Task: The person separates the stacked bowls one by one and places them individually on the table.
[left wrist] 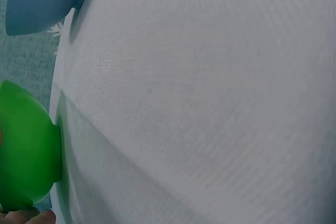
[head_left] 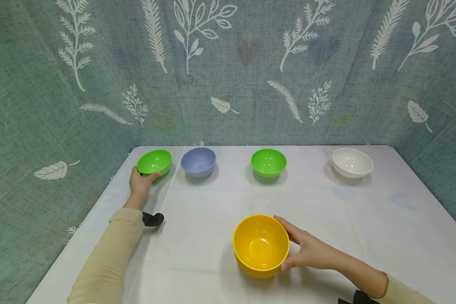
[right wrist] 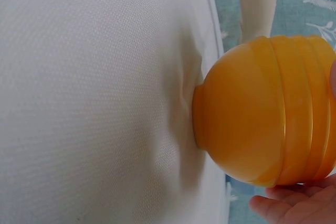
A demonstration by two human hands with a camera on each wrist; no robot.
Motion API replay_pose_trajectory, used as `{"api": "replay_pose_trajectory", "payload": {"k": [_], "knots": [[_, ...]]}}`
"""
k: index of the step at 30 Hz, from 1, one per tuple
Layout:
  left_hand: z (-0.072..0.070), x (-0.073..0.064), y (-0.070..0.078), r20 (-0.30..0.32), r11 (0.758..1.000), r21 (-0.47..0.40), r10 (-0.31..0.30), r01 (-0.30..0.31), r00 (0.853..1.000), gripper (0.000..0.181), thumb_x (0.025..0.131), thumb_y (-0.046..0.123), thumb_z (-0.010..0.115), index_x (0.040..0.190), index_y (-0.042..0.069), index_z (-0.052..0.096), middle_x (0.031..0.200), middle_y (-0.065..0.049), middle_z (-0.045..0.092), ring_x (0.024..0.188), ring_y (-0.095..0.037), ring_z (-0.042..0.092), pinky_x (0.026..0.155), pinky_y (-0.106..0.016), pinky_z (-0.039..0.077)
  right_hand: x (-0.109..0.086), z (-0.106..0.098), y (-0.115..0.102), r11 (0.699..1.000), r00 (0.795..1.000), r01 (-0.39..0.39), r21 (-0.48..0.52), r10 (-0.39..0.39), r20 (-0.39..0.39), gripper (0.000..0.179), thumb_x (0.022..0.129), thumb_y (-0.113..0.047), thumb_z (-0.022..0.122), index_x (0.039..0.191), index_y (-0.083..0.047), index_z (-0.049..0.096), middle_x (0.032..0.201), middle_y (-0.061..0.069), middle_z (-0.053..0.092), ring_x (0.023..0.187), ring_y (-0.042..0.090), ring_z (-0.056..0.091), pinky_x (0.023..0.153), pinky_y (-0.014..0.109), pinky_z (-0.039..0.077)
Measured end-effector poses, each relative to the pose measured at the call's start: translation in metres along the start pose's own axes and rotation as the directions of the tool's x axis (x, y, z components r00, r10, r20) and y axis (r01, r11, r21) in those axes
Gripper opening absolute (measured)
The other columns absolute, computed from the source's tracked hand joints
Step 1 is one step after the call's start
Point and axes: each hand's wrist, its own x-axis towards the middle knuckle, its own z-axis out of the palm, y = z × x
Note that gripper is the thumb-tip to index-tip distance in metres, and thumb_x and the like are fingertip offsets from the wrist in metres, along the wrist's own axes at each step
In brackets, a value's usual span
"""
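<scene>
At the back left of the table, my left hand point(head_left: 139, 185) grips a green bowl point(head_left: 154, 162), thumb at its front and fingers on its left side. The left wrist view shows this green bowl point(left wrist: 29, 150) from the side, with fingertips point(left wrist: 39, 217) at its wall. Nearer the front, my right hand point(head_left: 308, 249) holds a stack of yellow bowls point(head_left: 261, 242) by its right side, thumb and fingers spread around the rims. Several nested rims show on the yellow stack point(right wrist: 252, 114) in the right wrist view, above its narrow foot.
Along the back of the white-covered table point(head_left: 197, 236) stand a blue bowl point(head_left: 198, 162), a second green bowl point(head_left: 268, 162) and a white bowl point(head_left: 352, 163). A patterned green-grey curtain point(head_left: 247, 109) hangs behind and at both sides.
</scene>
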Motion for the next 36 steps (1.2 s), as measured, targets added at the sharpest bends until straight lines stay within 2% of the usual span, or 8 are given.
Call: {"api": "replay_pose_trajectory", "payload": {"k": [4,8,16,20,25,28,32,36], "knots": [[0.001,0.0,0.0,-0.027,0.999,-0.034,0.007,-0.008,1.0,0.083,0.087,0.022,0.063,0.145,-0.003,0.009,0.149,-0.022,0.016,0.138,-0.034,0.015,0.112,-0.042,0.015,0.0,0.0,-0.001,1.0,1.0,-0.001,0.003,0.001,0.0,0.101,0.072,-0.03,0.077,0.144,0.002,0.015,0.148,0.017,0.025,0.128,0.035,0.037,0.105,0.034,0.032],[0.002,0.0,0.0,-0.045,0.997,-0.076,-0.006,0.003,0.999,0.078,0.087,0.019,0.062,0.144,-0.003,0.013,0.149,-0.021,0.019,0.138,-0.032,0.017,0.112,-0.039,0.017,0.0,0.0,-0.002,1.0,1.0,0.014,0.002,-0.014,0.006,0.101,0.072,-0.03,0.077,0.144,0.003,0.015,0.148,0.02,0.025,0.128,0.037,0.037,0.103,0.047,0.031],[-0.001,0.001,0.0,-0.028,0.99,-0.12,-0.073,0.069,0.997,0.082,0.089,0.021,0.06,0.146,0.0,0.005,0.152,-0.016,0.01,0.139,-0.028,0.012,0.113,-0.035,0.016,0.0,0.0,-0.002,1.0,1.0,0.022,-0.005,-0.022,0.008,0.101,0.073,-0.03,0.077,0.145,0.002,0.014,0.147,0.019,0.026,0.127,0.037,0.038,0.102,0.049,0.031],[-0.003,0.001,0.0,-0.009,0.985,-0.149,-0.086,0.083,0.996,0.083,0.089,0.02,0.059,0.146,0.002,0.001,0.152,-0.014,0.007,0.139,-0.026,0.013,0.112,-0.033,0.017,0.001,0.0,-0.002,1.0,1.0,0.018,0.003,-0.018,0.008,0.101,0.073,-0.03,0.077,0.144,0.003,0.014,0.147,0.02,0.026,0.127,0.037,0.038,0.1,0.054,0.029],[-0.005,-0.001,0.001,0.017,0.986,-0.136,-0.095,0.096,0.995,0.086,0.09,0.023,0.057,0.146,0.002,-0.005,0.152,-0.015,0.004,0.139,-0.028,0.012,0.112,-0.034,0.017,0.001,0.0,-0.002,1.0,1.0,0.021,-0.004,-0.021,0.007,0.101,0.073,-0.031,0.076,0.145,0.002,0.014,0.147,0.02,0.026,0.127,0.037,0.038,0.1,0.052,0.03],[-0.006,-0.005,0.002,0.026,0.99,-0.098,-0.099,0.101,0.995,0.089,0.09,0.028,0.057,0.146,0.003,-0.007,0.152,-0.017,0.002,0.139,-0.03,0.009,0.113,-0.038,0.015,0.001,0.0,-0.002,1.0,1.0,0.019,-0.008,-0.019,0.003,0.101,0.072,-0.031,0.076,0.145,0.002,0.015,0.147,0.019,0.026,0.128,0.037,0.038,0.101,0.05,0.031],[-0.008,-0.011,0.003,0.072,0.994,-0.061,-0.087,0.092,0.994,0.093,0.089,0.035,0.057,0.145,0.003,-0.01,0.152,-0.018,-0.001,0.14,-0.032,0.001,0.113,-0.043,0.01,0.001,0.0,-0.002,1.0,1.0,0.007,-0.002,-0.007,0.0,0.101,0.072,-0.032,0.076,0.144,0.003,0.015,0.147,0.019,0.025,0.128,0.036,0.037,0.102,0.048,0.031],[-0.01,-0.018,0.005,0.099,0.995,-0.046,-0.082,0.087,0.992,0.095,0.088,0.038,0.057,0.145,0.005,-0.012,0.153,-0.017,-0.002,0.14,-0.032,0.001,0.112,-0.046,0.01,0.001,0.0,-0.001,1.0,1.0,-0.006,0.0,0.006,-0.001,0.101,0.072,-0.033,0.076,0.144,0.002,0.015,0.148,0.018,0.025,0.128,0.036,0.037,0.103,0.046,0.032]]}}
